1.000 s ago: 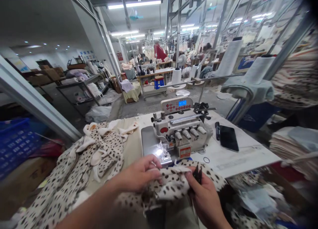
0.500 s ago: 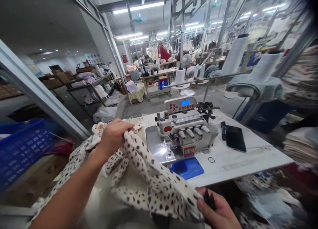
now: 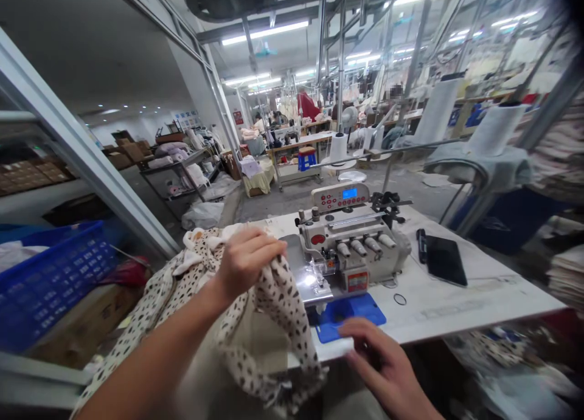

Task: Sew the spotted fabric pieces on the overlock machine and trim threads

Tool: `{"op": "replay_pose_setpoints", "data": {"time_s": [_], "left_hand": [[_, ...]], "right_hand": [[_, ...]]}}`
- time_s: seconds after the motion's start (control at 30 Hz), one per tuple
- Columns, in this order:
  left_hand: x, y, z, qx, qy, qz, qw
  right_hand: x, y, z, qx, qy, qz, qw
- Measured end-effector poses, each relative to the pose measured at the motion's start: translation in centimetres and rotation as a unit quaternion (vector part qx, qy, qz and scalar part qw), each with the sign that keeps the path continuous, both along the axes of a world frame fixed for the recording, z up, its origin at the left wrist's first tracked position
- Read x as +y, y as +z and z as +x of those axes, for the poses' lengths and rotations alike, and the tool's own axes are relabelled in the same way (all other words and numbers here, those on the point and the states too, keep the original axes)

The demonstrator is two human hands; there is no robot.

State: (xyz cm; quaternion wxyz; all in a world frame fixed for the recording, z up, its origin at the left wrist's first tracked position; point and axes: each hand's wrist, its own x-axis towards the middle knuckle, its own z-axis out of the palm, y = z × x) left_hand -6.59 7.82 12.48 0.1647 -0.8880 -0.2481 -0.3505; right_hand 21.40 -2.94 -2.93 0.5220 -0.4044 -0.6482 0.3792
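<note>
We're gripping the spotted fabric [image 3: 278, 310] in our closed left hand [image 3: 246, 265] at lower center, while our loosely open right hand [image 3: 383, 365] is hovering empty beside the blue plate [image 3: 351, 316], just below the overlocker [image 3: 351, 244].

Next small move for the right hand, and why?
Probably bring the right hand across to the hanging edge of the spotted fabric. The left hand is gripping that fabric up beside the overlock machine, while the right hand looks empty and sits near the blue plastic plate, so it seems the free one.
</note>
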Motion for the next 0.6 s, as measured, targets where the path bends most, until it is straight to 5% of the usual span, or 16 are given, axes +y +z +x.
{"op": "replay_pose_setpoints", "data": {"time_s": [0.07, 0.17, 0.27, 0.37, 0.5, 0.6], "left_hand": [[-1.1, 0.2, 1.6, 0.012, -0.038, -0.002, 0.999], [-1.9, 0.2, 2.7, 0.012, -0.070, 0.002, 0.997], [-1.1, -0.2, 1.9, 0.032, -0.056, 0.024, 0.998], [1.4, -0.3, 0.1, 0.058, -0.005, 0.051, 0.997], [5.8, -0.5, -1.8, -0.008, 0.079, 0.049, 0.996], [7.3, -2.2, -1.4, -0.075, 0.109, 0.037, 0.991]], "right_hand": [[2.1, 2.2, -2.7, 0.043, -0.012, 0.005, 0.999], [4.3, 4.4, -6.5, 0.152, 0.058, -0.097, 0.982], [4.7, 5.4, -8.9, 0.275, 0.153, -0.250, 0.916], [4.1, 5.8, -9.6, 0.325, 0.200, -0.308, 0.871], [2.9, 4.9, -8.5, 0.306, 0.186, -0.296, 0.885], [1.6, 1.6, -6.3, 0.250, 0.133, -0.270, 0.920]]}}
